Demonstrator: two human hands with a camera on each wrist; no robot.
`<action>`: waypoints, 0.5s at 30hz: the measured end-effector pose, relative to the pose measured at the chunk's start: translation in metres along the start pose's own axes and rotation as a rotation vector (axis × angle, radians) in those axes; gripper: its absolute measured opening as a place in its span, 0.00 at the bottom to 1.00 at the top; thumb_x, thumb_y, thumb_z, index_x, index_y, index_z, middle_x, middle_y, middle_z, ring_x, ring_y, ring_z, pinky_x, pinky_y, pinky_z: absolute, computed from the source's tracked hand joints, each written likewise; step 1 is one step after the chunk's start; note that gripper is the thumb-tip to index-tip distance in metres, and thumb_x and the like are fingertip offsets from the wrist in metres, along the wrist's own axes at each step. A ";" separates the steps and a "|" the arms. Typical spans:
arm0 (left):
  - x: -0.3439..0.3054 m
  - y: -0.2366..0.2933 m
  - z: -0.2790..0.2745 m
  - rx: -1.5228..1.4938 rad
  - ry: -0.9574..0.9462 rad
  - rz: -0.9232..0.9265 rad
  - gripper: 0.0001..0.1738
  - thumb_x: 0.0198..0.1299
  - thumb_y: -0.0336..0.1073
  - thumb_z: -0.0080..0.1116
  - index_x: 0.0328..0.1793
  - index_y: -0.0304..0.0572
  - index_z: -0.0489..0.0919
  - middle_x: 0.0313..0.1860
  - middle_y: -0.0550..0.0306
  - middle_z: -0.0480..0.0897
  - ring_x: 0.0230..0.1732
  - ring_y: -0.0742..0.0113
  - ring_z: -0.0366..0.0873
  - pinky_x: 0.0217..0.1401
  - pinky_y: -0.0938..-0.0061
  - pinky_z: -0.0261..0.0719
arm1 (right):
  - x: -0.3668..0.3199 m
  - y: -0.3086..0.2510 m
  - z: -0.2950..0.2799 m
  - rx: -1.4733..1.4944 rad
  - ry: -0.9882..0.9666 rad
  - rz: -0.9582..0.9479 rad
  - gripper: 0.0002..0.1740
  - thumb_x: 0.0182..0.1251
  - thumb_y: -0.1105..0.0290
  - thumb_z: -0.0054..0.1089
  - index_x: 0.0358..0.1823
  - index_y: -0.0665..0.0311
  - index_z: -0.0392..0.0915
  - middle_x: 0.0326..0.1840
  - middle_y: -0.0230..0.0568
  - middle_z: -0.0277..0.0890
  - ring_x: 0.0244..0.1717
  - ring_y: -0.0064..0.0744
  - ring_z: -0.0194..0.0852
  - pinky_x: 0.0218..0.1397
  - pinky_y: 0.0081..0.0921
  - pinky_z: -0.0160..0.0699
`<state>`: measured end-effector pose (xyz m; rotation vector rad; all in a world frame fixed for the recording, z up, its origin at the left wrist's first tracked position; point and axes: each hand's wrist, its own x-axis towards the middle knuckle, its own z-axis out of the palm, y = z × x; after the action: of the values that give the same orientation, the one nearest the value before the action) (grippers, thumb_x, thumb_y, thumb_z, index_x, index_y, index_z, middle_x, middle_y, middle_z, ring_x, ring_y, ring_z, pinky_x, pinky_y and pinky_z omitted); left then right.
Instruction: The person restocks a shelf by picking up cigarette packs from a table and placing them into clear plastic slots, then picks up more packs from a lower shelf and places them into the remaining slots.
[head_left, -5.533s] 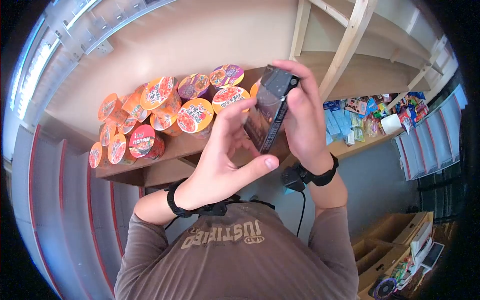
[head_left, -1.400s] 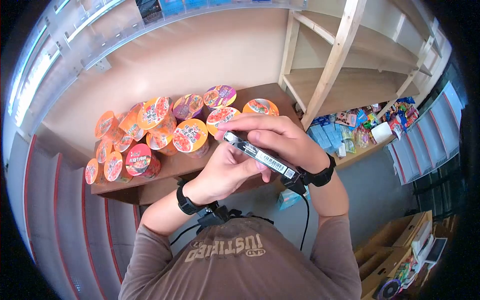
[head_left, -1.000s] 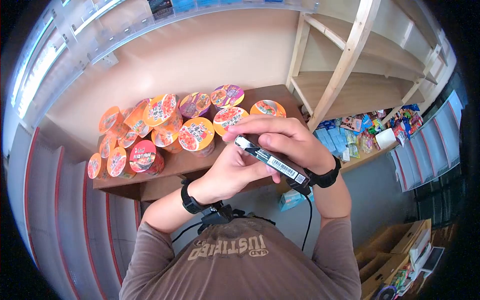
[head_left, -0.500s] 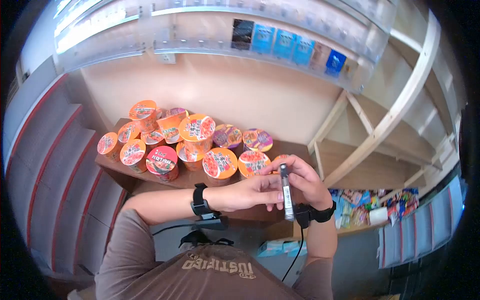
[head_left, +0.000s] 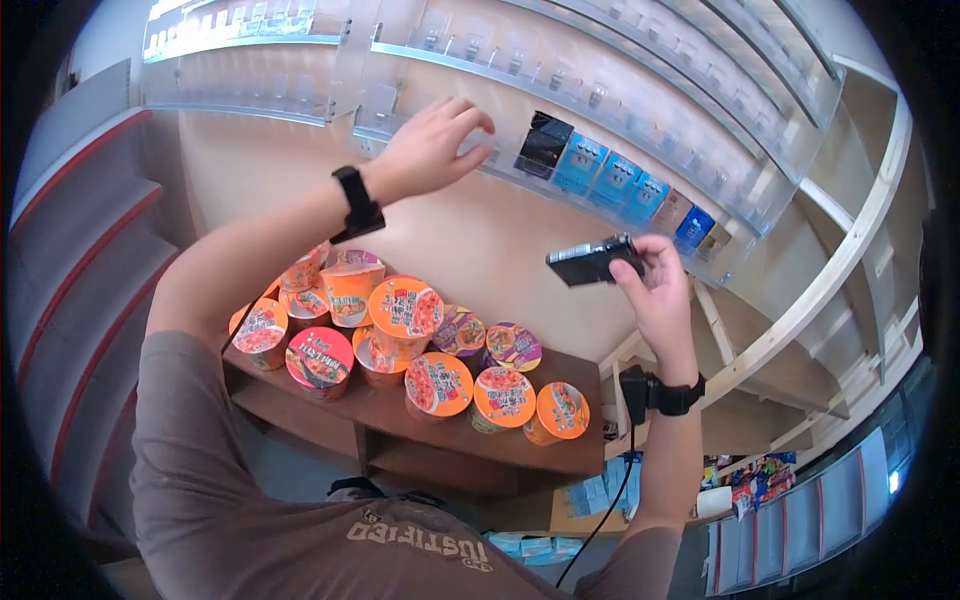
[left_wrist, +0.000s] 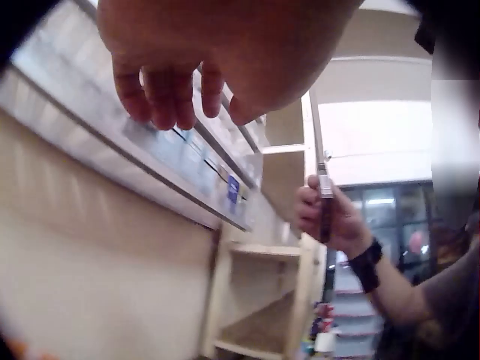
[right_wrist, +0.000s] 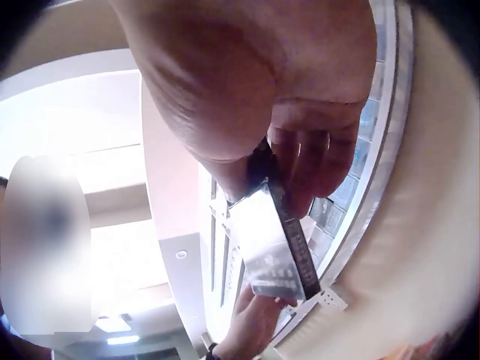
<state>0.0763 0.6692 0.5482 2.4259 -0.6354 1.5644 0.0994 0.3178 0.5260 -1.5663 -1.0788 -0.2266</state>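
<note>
A dark, flat box [head_left: 590, 262] with a pale printed edge is pinched between the thumb and fingers of the right hand [head_left: 660, 290], in front of the wall. In the right wrist view the box [right_wrist: 274, 244] shows a shiny, glaring face. The left hand [head_left: 430, 148] holds nothing and is raised at the clear wall shelf [head_left: 400, 125], its fingers loosely bent. To its right a black pack [head_left: 545, 143] stands on that shelf, beside several blue packs [head_left: 614, 183]. The left wrist view shows the left hand [left_wrist: 217, 52] with fingers hanging apart.
Orange, red and purple noodle cups [head_left: 438, 385] crowd a brown counter [head_left: 575, 365] below the wall. Grey racks with red edges [head_left: 85, 330] stand at the left. A wooden shelf frame [head_left: 800, 330] rises at the right, with snack packets [head_left: 765, 480] low beside it.
The left hand has come off the box and moved up and left to the wall shelf. The right hand has raised the box and turned it flatter. The head view has tilted up.
</note>
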 end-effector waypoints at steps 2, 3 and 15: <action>0.018 -0.025 0.006 0.098 0.020 0.099 0.14 0.65 0.41 0.59 0.52 0.43 0.78 0.48 0.53 0.79 0.56 0.50 0.75 0.60 0.60 0.73 | 0.032 -0.001 0.011 -0.067 -0.029 -0.120 0.17 0.67 0.75 0.66 0.52 0.66 0.70 0.50 0.36 0.75 0.52 0.23 0.74 0.56 0.24 0.74; 0.024 -0.029 0.007 0.142 -0.024 0.095 0.16 0.66 0.44 0.58 0.53 0.44 0.78 0.51 0.53 0.79 0.57 0.52 0.76 0.62 0.60 0.72 | 0.046 -0.009 0.021 -0.125 -0.001 -0.166 0.18 0.66 0.76 0.66 0.54 0.66 0.70 0.50 0.36 0.75 0.53 0.24 0.74 0.57 0.24 0.74; 0.071 -0.074 0.024 0.085 -0.551 0.020 0.13 0.64 0.45 0.57 0.46 0.48 0.85 0.41 0.55 0.86 0.45 0.52 0.84 0.52 0.57 0.80 | 0.158 0.015 0.079 -0.331 0.185 -0.448 0.19 0.65 0.77 0.67 0.55 0.67 0.72 0.49 0.41 0.79 0.51 0.29 0.79 0.54 0.26 0.79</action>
<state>0.1542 0.7078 0.6068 2.9399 -0.6857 0.9303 0.1665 0.4669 0.5944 -1.5330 -1.2799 -0.8749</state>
